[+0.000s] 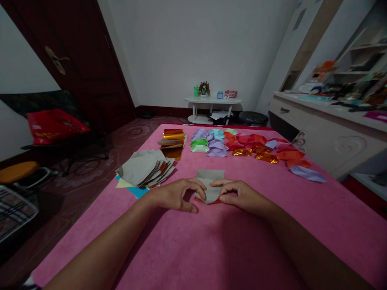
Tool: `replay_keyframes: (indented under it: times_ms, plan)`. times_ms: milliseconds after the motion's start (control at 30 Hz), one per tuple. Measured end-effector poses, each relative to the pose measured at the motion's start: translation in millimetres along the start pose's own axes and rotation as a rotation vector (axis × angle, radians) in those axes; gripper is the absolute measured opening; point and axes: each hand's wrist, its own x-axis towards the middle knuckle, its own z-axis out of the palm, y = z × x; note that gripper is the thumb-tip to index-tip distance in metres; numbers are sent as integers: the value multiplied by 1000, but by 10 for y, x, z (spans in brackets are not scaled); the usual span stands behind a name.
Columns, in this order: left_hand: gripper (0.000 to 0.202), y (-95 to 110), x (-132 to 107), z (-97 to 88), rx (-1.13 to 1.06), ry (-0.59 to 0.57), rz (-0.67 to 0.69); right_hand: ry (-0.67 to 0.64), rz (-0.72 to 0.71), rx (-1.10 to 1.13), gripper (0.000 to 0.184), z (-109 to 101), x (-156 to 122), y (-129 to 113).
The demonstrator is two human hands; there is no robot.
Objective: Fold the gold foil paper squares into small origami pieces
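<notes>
A small grey-backed sheet of paper [210, 183] lies on the pink tablecloth [181, 245], its near edge turned up to show an orange-red side. My left hand [184, 193] rests its fingertips on the sheet's left part, with the thumb spread away from them. At the near right corner, my right hand [237, 193] pinches the folded edge between thumb and finger, its index finger reaching onto the paper. To the left, a fanned stack of grey-backed sheets [145, 167] sits over blue and yellow paper. Behind it is a pile of shiny gold-orange sheets [173, 139].
Folded paper pieces in purple [217, 149], green [199, 146], red [254, 140] and gold [266, 156] cover the table's far right. Beyond stands a white side table [213, 100]. A cluttered cabinet [326, 121] is on the right; a chair with a red bag [57, 125] is left.
</notes>
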Motion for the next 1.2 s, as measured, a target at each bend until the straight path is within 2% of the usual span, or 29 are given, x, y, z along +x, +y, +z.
replay_keyframes:
  times_ms: [100,233,367,433,567,633,700,767,833,967,1200]
  plan:
    - [19,-66,47,82,-35,146,-78,89,27,-2,21,17,12,9]
    - [26,-207,140,240,-56,359,-203,243,36,-34,20,73,43,41]
    - [18,-270,175,329,18,480,-308,389,40,-130,16,142,80,123]
    - [10,-276,173,353,84,521,-305,419,36,-218,13,169,89,158]
    - [18,-233,159,375,319,590,-217,442,3,-409,11,197,81,148]
    - [17,-184,154,381,497,566,-141,451,-17,-519,14,215,70,104]
    - [16,-130,154,395,647,463,-55,435,-38,-659,16,257,62,52]
    - [17,-89,159,421,715,343,2,373,-68,-803,18,332,60,10]
    - [18,-71,164,448,710,285,12,302,-95,-898,18,431,55,-18]
    - [21,-76,151,455,651,277,-15,281,-89,-902,14,575,5,-61]
    - [31,-22,97,409,649,259,6,288,-55,-953,15,534,-79,-154]
